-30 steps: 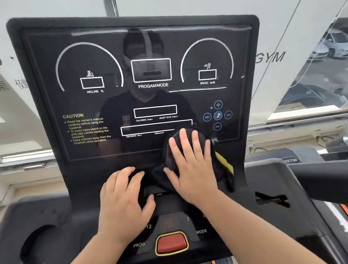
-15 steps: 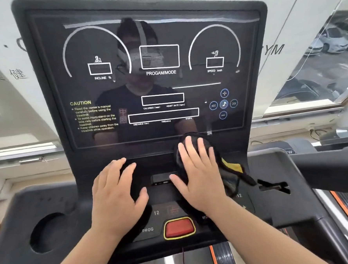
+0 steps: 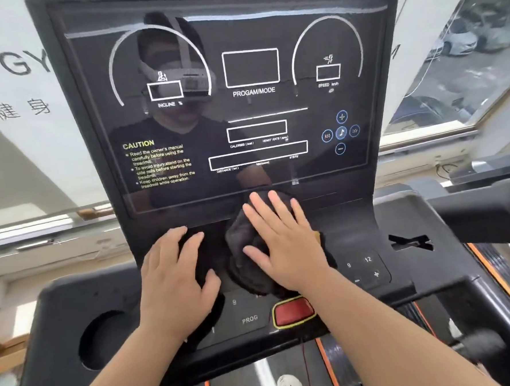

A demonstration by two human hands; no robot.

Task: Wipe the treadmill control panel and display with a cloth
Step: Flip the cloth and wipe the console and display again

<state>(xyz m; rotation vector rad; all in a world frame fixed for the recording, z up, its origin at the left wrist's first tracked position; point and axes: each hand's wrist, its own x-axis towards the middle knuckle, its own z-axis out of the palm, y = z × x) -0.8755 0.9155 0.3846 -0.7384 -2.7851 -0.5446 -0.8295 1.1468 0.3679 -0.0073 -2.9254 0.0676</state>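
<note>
Both bare forearms reach forward from the bottom edge, roughly parallel. The left hand lies palm down, fingers spread and slightly curled, thumb angled out toward the right. The right hand sits a little farther forward, flat and palm down, fingers splayed and straight, thumb pointing left. The two hands are close but apart.

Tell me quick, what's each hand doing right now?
Left hand: open, flat on the control panel, holding nothing.
Right hand: open, pressing the dark cloth down.
</note>
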